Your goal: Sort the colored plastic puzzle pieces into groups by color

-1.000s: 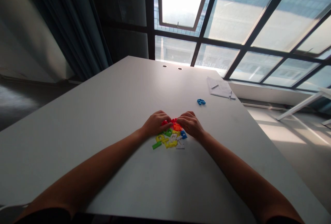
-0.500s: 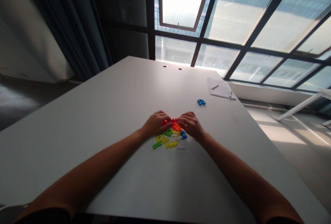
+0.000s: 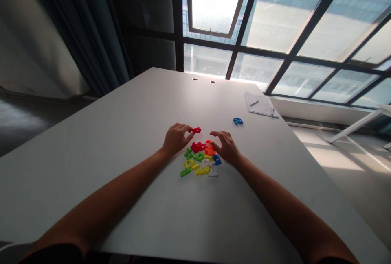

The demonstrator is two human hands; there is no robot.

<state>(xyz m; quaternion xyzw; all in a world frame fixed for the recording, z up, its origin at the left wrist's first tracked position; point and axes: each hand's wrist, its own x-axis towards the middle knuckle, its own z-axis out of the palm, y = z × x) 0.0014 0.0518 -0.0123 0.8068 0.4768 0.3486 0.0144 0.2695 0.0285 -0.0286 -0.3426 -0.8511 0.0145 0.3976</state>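
a red plastic puzzle piece (image 3: 196, 130), small and flat with blocky, notched edges, sits just beyond the top of the heap, apart from the other pieces, with the curled, closed fingers (image 3: 190, 132) of the left hand (image 3: 176, 139) gripping its near end. the right hand (image 3: 226, 147) rests on the other side of the heap, its fingers loosely curved and open, holding nothing, with their tips just beside an orange piece (image 3: 209, 150). between the hands lies a loose pile of flat plastic pieces (image 3: 200, 160), all with the same smooth, faintly glossy look: a red cluster (image 3: 197, 147) at the top, a green bar (image 3: 185, 172) at the near left, yellow frame-like shapes (image 3: 201, 170), a white piece (image 3: 213, 173) at the near right and a blue piece (image 3: 217, 159) at the right edge. a second blue piece (image 3: 238, 121) lies alone, well apart from the pile, on the matte pale grey desk (image 3: 106, 182). farther along, near the desk's far corner, a pen (image 3: 271, 112) lies on sheets of paper (image 3: 259, 103). beyond the desk rise a dark-framed window (image 3: 305, 68) and a heavy, dark fabric curtain (image 3: 79, 32).
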